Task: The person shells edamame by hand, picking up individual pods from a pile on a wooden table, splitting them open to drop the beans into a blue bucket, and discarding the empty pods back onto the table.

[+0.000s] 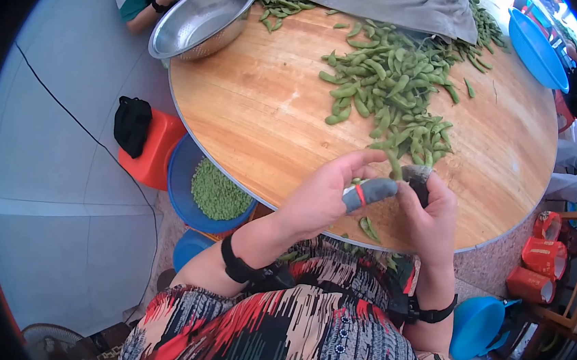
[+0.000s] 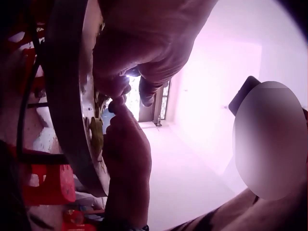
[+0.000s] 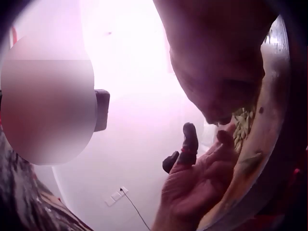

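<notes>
A green soybean pod (image 1: pixel 395 166) stands upright between the two hands over the table's near edge. My right hand (image 1: pixel 434 220) pinches it between thumb and a dark-covered finger. My left hand (image 1: pixel 325 193) is beside it, palm turned up and fingers loosely spread, with a bit of green at the palm. The left thumb wears a grey cover with a red band (image 1: pixel 360 194); in the right wrist view this left hand (image 3: pixel 199 180) has its thumb standing away from the palm. A split pod (image 1: pixel 369 229) lies on the wood below the hands.
A heap of pods (image 1: pixel 397 80) covers the middle of the round wooden table (image 1: pixel 254 101), partly under a grey cloth (image 1: pixel 366 0). A metal colander (image 1: pixel 203 22) stands at the left rim. Below left, shelled beans (image 1: pixel 219 191) fill a blue basin (image 1: pixel 177 184) beside a red stool (image 1: pixel 149 161).
</notes>
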`<state>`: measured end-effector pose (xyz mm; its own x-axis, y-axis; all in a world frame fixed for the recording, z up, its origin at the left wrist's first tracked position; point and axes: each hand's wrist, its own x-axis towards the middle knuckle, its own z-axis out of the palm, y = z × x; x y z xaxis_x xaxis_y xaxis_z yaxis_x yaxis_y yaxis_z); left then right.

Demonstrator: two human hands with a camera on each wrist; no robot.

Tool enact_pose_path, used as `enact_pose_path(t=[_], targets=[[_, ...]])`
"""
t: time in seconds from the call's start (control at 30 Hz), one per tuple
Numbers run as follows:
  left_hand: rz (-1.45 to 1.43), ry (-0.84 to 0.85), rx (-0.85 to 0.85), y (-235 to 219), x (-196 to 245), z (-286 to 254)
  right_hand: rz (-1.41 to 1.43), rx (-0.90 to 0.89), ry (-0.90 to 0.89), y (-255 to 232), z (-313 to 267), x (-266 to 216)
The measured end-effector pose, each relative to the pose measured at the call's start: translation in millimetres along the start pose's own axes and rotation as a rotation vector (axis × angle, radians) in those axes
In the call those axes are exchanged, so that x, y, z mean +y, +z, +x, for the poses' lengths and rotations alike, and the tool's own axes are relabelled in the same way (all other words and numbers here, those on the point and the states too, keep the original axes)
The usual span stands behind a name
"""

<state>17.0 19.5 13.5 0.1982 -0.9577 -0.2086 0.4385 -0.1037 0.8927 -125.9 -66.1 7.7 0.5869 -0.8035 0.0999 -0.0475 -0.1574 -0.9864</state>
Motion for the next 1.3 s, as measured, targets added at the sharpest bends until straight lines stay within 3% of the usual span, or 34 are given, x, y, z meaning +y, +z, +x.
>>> enact_pose_path(t=[0.03,0.07,0.1,0.13,0.2,0.4,0.5,0.57,0.73,0.8,0.83,0.87,0.9,0.93,1.0,1.03,1.1,1.13,1.2,1.23,1.3], targets=[[-0.142,-0.062,-0.058,2,3,3,0.000,0.002,0.000,-2,-2,-6],[-0.281,-0.124,-0.118,4,5,6,0.117,-0.077,0.155,-4,-4,-15],[-0.279,-0.124,-0.122,5,3,8,0.234,-0.156,0.310,-7,-6,-22],[-0.308,-0.068,-0.090,5,-1,11,0.235,-0.153,0.309,-8,-8,-24],[-0.337,-0.016,-0.059,6,-10,15,0.508,-0.212,0.430,-13,-12,-24],[-0.256,0.109,-0.035,11,-18,16,0.601,-0.250,0.473,-17,-16,-19],[-0.062,0.213,-0.019,15,-14,13,0.676,-0.234,0.490,-15,-16,-22],[-0.254,0.067,-0.200,12,-12,11,0.728,-0.244,0.509,-16,-18,-22],[-0.338,-0.065,-0.209,7,-16,13,0.801,-0.241,0.559,-17,-19,-17],[-0.298,-0.086,-0.186,10,-18,15,0.170,-0.091,0.273,-13,-20,-14],[-0.135,0.028,-0.076,16,-21,18,0.176,-0.084,0.272,-13,-19,-16],[0.028,0.143,0.033,19,-22,19,-0.014,-0.036,0.176,-13,-18,-18],[0.032,0.142,0.026,20,-20,18,-0.206,0.012,0.079,-14,-17,-20],[0.054,0.128,0.017,21,-15,18,-0.205,0.020,0.077,-16,-16,-17],[0.078,0.109,0.005,20,-10,17,0.158,-0.023,0.245,-20,-16,-10],[0.077,0.097,-0.039,20,-8,17,0.160,-0.018,0.245,-24,-16,-10],[0.079,0.084,-0.088,19,-6,18,0.590,-0.094,0.529,-29,-14,-11],[0.094,0.091,-0.082,19,-7,18,0.591,-0.090,0.525,-26,-15,-12],[0.111,0.098,-0.079,20,-9,19,0.197,0.015,0.256,-15,-16,-16],[0.102,0.109,-0.040,24,-11,20,0.200,0.016,0.252,-13,-15,-16],[0.093,0.123,-0.006,27,-11,21,-0.150,0.056,0.077,-11,-15,-16]])
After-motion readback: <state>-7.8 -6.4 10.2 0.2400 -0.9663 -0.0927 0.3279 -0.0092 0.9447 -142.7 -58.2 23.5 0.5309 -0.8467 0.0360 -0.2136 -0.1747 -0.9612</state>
